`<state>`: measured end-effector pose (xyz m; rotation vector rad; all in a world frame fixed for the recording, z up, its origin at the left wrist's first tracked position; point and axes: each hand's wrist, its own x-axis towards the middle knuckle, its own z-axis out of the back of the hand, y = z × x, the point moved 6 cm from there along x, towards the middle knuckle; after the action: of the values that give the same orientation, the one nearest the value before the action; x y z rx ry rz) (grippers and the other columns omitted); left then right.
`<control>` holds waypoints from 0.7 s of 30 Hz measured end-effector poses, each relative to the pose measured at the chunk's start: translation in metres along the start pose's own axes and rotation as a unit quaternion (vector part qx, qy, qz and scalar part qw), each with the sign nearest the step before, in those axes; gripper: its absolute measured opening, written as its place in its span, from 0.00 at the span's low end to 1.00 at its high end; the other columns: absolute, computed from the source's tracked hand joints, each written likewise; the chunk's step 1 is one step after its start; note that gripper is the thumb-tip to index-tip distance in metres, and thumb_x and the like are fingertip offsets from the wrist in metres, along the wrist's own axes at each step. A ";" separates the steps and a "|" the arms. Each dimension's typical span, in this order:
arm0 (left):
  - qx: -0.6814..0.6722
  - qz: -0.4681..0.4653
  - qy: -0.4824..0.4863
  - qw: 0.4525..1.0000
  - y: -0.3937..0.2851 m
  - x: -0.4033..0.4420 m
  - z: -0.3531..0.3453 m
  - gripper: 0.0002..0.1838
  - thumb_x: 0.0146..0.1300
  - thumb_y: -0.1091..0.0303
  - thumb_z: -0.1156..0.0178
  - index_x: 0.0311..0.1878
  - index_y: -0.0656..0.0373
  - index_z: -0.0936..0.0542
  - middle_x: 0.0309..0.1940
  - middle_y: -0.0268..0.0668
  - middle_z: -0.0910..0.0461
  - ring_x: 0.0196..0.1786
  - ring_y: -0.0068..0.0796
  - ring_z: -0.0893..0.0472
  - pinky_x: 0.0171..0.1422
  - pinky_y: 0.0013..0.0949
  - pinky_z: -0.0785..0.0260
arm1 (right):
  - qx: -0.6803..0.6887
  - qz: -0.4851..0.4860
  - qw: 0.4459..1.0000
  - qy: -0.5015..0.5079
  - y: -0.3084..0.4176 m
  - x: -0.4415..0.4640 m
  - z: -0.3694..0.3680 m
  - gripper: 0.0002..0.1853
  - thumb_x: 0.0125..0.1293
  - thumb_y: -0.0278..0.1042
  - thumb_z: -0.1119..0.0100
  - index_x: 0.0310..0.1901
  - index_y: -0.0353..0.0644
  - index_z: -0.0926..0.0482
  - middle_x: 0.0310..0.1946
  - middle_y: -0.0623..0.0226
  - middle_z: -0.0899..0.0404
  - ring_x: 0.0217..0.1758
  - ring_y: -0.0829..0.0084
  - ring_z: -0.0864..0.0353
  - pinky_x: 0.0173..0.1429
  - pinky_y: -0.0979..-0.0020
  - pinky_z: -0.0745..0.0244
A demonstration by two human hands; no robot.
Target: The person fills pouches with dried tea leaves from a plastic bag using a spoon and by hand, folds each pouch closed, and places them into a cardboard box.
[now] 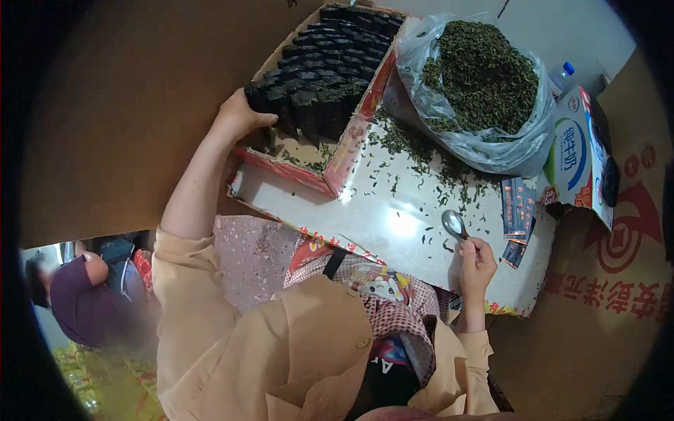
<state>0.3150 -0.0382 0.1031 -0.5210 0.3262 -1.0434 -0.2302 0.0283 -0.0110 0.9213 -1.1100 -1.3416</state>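
Table (414,259): pale and glossy, walled by brown cardboard (140,140), with dark shreds (404,140) strewn across it; a passing sleeve (476,354) could sweep them off the near edge.
Right hand (477,266): fingers closed on the spoon (453,223) by its handle, low over the table; a careless tilt would, I think, spill anything scooped.
Spoon: bowl just beyond those fingers, a few shreds around it.
Sachets (518,210): a loose stack right of the spoon; a wrist swinging outward might scatter them.
Left hand (239,118): thumb against the black sheets (323,70) at the left side of the box (342,163), other fingers hidden, so I cannot tell how tightly they close; pinching hard could crease something so thin.
Box: red-sided, its sheets leaning in packed rows; tugging one may topple neighbours into the open near end.
Bag (491,151): open-mouthed, heaped with shreds beyond the sachets; a nudge could send more sliding out.
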 end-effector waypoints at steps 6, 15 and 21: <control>-0.049 0.044 0.045 0.997 0.005 0.010 -0.012 0.25 0.47 0.78 0.29 0.51 0.65 0.23 0.45 0.36 0.17 0.47 0.29 0.20 0.56 0.34 0.30 | -0.002 -0.022 1.000 0.021 -0.009 0.000 0.002 0.07 0.68 0.29 0.43 0.40 0.34 0.22 0.31 0.72 0.22 0.32 0.84 0.27 0.39 0.82 0.31; -0.135 0.099 0.098 0.981 -0.020 -0.008 -0.011 0.31 0.48 0.75 0.28 0.57 0.64 0.27 0.47 0.40 0.19 0.47 0.31 0.21 0.51 0.34 0.27 | 0.006 -0.027 0.999 0.029 -0.006 0.000 -0.001 0.07 0.67 0.29 0.43 0.41 0.33 0.21 0.30 0.71 0.21 0.32 0.84 0.26 0.39 0.82 0.31; -0.027 0.091 0.058 0.994 -0.008 -0.004 0.004 0.27 0.46 0.67 0.26 0.49 0.68 0.22 0.37 0.44 0.16 0.39 0.32 0.17 0.44 0.32 0.25 | -0.009 -0.021 0.999 0.022 -0.007 0.002 -0.003 0.07 0.67 0.29 0.42 0.39 0.34 0.21 0.28 0.72 0.22 0.31 0.84 0.28 0.38 0.82 0.33</control>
<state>0.3090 -0.0368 0.1111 -0.4712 0.4975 -0.8920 -0.2296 0.0257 -0.0184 0.9617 -1.0482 -1.3580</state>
